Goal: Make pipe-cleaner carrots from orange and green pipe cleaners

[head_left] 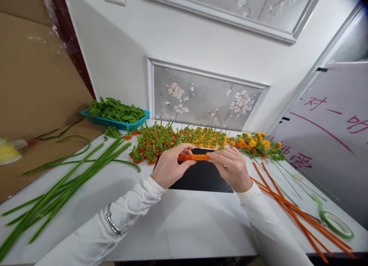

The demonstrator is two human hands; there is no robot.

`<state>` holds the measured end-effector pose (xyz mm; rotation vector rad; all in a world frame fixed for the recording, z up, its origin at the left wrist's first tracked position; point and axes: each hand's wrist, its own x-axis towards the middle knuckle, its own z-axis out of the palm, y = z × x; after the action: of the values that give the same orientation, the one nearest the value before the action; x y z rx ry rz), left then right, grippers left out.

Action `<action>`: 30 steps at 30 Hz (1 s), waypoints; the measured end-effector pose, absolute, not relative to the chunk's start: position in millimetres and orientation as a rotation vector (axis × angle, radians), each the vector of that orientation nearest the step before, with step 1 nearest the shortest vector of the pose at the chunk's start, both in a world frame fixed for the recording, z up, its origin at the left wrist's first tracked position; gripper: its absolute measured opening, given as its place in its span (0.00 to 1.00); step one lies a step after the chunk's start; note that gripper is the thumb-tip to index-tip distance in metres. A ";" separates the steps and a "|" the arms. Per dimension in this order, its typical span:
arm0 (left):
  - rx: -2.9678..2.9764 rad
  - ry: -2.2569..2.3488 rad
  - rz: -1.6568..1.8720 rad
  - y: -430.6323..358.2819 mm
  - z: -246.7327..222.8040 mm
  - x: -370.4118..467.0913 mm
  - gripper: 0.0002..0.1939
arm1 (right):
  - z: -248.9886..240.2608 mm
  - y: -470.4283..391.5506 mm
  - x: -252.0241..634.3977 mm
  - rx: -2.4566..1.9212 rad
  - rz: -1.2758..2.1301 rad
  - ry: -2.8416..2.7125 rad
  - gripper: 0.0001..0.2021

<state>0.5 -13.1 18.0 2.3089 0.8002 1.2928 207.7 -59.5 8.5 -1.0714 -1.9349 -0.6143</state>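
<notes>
An orange fuzzy coil (195,157) is stretched level between my two hands, over a black mat (201,178) on the white table. My left hand (174,164) pinches its left end between thumb and fingers. At the right end, the fingers of my right hand (231,166) are closed on it. Behind my hands stand rows of small orange and yellow pieces with green stems (155,139). Long orange fuzzy sticks (290,204) lie to the right of my right hand.
Long green fuzzy sticks (66,185) lie at the left. A blue tray (115,124) of green pieces sits at the back left. Orange and yellow flowers (253,143) with long stems are at the back right, green tape (336,224) at the right edge.
</notes>
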 end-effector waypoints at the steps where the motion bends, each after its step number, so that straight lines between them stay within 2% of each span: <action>1: 2.322 0.802 1.266 -12.8 18.7 0.2 0.13 | 8.2 -59.6 207.9 -1.068 -0.624 -1.930 0.06; 4: 2.341 0.789 1.210 -11.8 19.6 -0.2 0.06 | 7.9 -59.3 207.7 -1.054 -0.628 -1.932 0.07; 11: 2.312 0.821 1.280 -13.0 19.0 0.1 0.03 | 10.4 -59.9 206.5 -1.035 -0.555 -1.944 0.06; 16: 2.227 0.777 1.300 -12.3 17.5 0.2 0.11 | 9.4 -58.7 208.2 -1.014 -0.576 -1.932 0.05; 30: 2.268 0.718 1.434 -13.8 15.8 1.1 0.16 | 2.5 -54.8 204.7 -0.988 -0.530 -1.892 0.06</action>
<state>1.1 -13.8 15.8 2.2682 0.7184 1.4338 204.7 -54.8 2.5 -0.9878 -1.8920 -0.5298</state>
